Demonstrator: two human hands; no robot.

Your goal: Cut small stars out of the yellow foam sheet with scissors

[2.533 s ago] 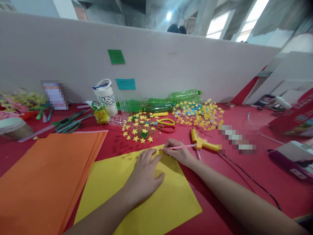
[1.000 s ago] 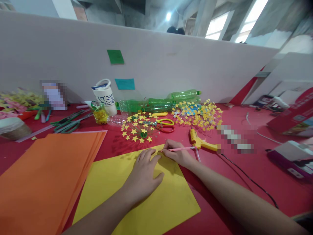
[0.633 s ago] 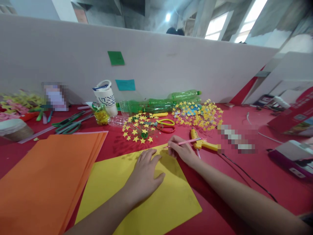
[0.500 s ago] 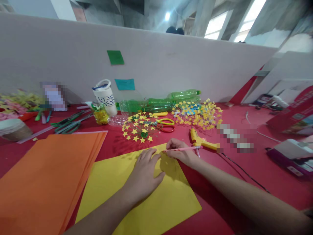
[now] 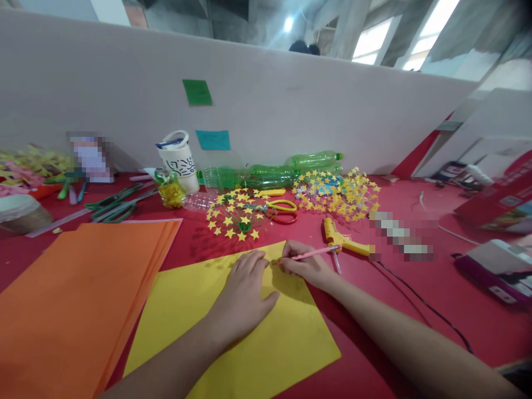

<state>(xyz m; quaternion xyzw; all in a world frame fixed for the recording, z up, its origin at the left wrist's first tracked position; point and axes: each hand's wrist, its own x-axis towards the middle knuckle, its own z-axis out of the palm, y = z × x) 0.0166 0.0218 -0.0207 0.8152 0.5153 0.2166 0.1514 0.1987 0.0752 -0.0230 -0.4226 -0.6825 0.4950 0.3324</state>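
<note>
My right hand [image 5: 307, 265] is closed around a slim pink pencil [image 5: 315, 253] near the far right corner of a yellow sheet [image 5: 291, 343]. The pencil leans back to the right over the hand. A small brownish spot shows by its point, too small to make out. Flat on the same sheet lies my left hand [image 5: 245, 296], fingers stretched out and thumb spread, just left of the pencil's point. Beyond the sheet stands a spray of yellow stars [image 5: 228, 220] on thin stems. A yellow glue gun [image 5: 343, 241] rests to the right of my right hand.
Orange sheets [image 5: 83, 299] are stacked on the left. Scissors with yellow and red handles [image 5: 282, 208], green bottles [image 5: 270, 176], a second star cluster [image 5: 353, 194] and a white tumbler [image 5: 183, 166] line the back. The glue gun's cord [image 5: 428, 310] crosses the red table on the right.
The pencil now stands at a steeper tilt, and my right hand has shifted slightly, its fingers drawn closer together. My left hand stays nearly where it was. The view has moved a little.
</note>
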